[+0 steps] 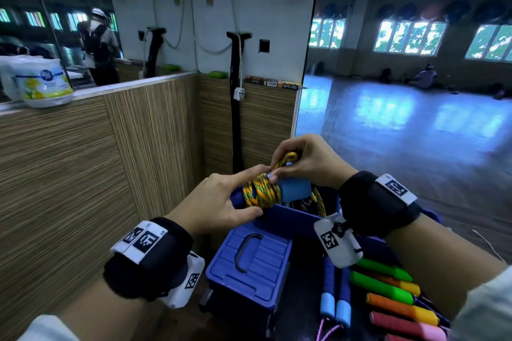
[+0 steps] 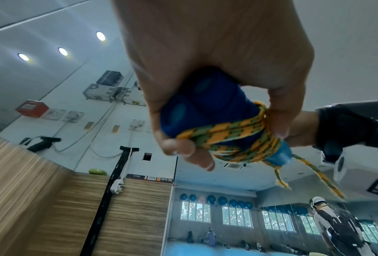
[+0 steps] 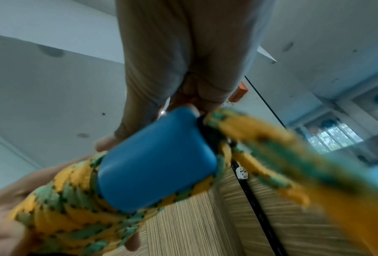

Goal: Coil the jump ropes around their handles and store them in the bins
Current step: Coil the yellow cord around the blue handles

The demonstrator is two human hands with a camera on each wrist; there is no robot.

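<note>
A pair of blue jump-rope handles point(image 1: 293, 189) point(image 2: 205, 107) point(image 3: 157, 159) is held side by side above an open blue bin point(image 1: 291, 219). Yellow-and-green braided rope point(image 1: 261, 192) point(image 2: 231, 138) point(image 3: 69, 207) is coiled around their middle. My left hand point(image 1: 221, 202) point(image 2: 205, 69) grips the handles at their dark blue end, its forefinger lying over the coil. Above the coil, my right hand point(image 1: 299, 160) point(image 3: 179, 69) pinches a stretch of the same rope point(image 1: 286, 159). A loose tail point(image 1: 320, 202) point(image 2: 310, 173) hangs from the handles toward the bin.
A closed blue bin lid point(image 1: 249, 263) with a handle lies below my hands. Several other jump ropes with blue point(image 1: 335, 302), green point(image 1: 382, 282), orange point(image 1: 399, 307) and pink point(image 1: 407, 327) handles lie at lower right. A wood-panelled wall point(image 1: 83, 174) stands close on the left.
</note>
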